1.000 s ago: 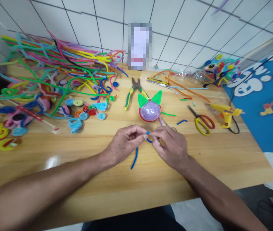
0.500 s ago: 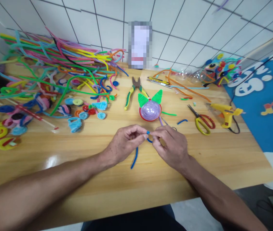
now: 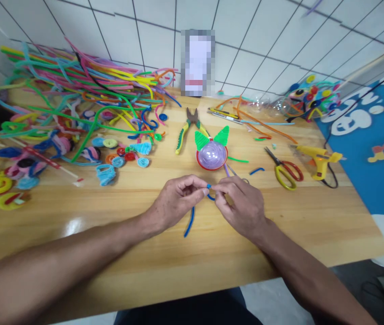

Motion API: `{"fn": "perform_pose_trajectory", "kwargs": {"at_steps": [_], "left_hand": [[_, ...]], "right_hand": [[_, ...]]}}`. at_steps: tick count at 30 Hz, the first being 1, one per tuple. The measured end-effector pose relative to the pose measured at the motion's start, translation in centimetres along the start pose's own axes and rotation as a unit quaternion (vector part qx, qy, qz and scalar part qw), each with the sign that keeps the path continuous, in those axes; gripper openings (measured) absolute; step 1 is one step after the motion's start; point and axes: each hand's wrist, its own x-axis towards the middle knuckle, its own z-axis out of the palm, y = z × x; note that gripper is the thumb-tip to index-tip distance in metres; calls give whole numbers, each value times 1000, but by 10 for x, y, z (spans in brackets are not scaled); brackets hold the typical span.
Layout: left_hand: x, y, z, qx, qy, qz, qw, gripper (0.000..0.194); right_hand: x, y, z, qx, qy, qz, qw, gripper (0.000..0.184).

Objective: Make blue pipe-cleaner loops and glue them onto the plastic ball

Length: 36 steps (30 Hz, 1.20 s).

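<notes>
Between the fingertips of both hands is a blue pipe cleaner [image 3: 189, 222], its end bent into a small tight coil. My left hand [image 3: 181, 198] is closed, pinching the coil between thumb and fingers. My right hand [image 3: 241, 203] is closed too, its thumb and forefinger at the other side of the coil. One length of the blue stem hangs below the left hand, and a short curve shows between the hands. Just beyond them sits a clear dome with a purple coil [image 3: 211, 154], rimmed in red and topped by two green leaf shapes [image 3: 221, 135].
Pliers [image 3: 187, 131] lie behind the hands. To the right are scissors [image 3: 285, 169] and a yellow glue gun [image 3: 319, 160]. A heap of colored pipe cleaners [image 3: 86, 76] and several coiled pieces [image 3: 117, 161] cover the left. A phone [image 3: 198, 63] leans on the tiled wall.
</notes>
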Motion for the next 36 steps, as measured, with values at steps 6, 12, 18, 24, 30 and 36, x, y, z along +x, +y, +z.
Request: {"fn": "perform_pose_trajectory", "kwargs": {"at_steps": [6,12,18,24,30,36], "left_hand": [[0,1,0,6,-3,4,1000,19],[0,0,0,-5,-1,5,1000,16],[0,-1,0,-4,2,1,1000,17],[0,-1,0,-3,-4,8,1000,17],[1,0,0,-3,-7,9,1000,16],[1,0,-1,-11,-6,13,1000,16]], "right_hand": [[0,0,0,-1,2,0,1000,20],[1,0,-1,0,2,-7,1000,21],[0,1,0,0,1,-5,1000,23],[2,0,-1,-6,1,-12,1000,21],[3,0,-2,-5,1,-16,1000,20],[2,1,1,-11,3,-20,1000,20]]}}
